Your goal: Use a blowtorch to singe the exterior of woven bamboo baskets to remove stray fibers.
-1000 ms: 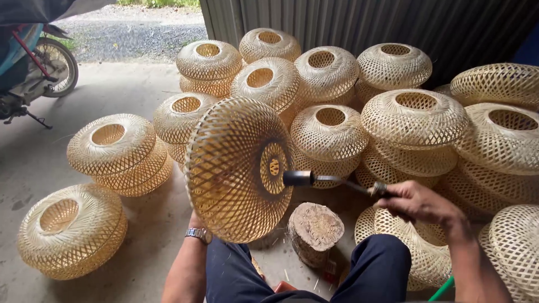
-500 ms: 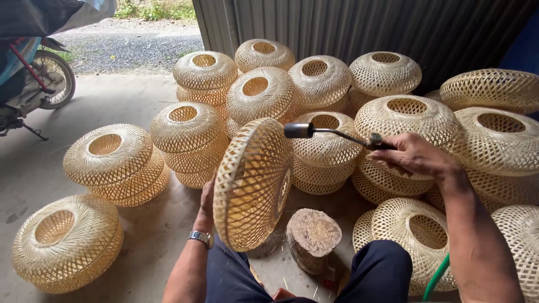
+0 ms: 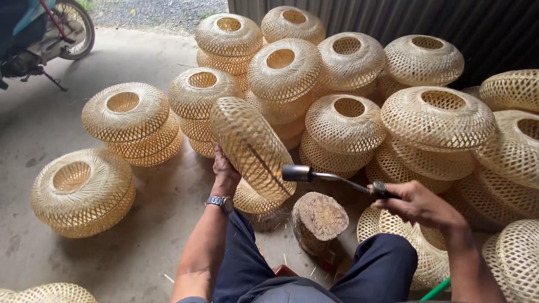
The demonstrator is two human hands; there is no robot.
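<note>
My left hand [image 3: 223,168] grips a round woven bamboo lampshade [image 3: 251,147] by its far side, holding it on edge and tilted, with its rim toward me. My right hand [image 3: 421,206] is closed on the handle of a metal torch [image 3: 331,177]. The torch's nozzle points left and sits right against the lampshade's lower edge. A short wooden stump [image 3: 318,220] stands on the floor between my knees, just below the torch. A wristwatch [image 3: 220,202] is on my left wrist.
Many similar woven shades [image 3: 438,120] are stacked behind and to the right, more at the left [image 3: 83,191]. A motorbike [image 3: 39,39] is parked at the top left. A corrugated metal wall [image 3: 449,22] closes the back. A green hose [image 3: 435,289] shows at lower right.
My left hand has turned the lampshade further edge-on and tilted it. The torch has dropped from above the shade to its lower edge. The camera view has moved closer.
</note>
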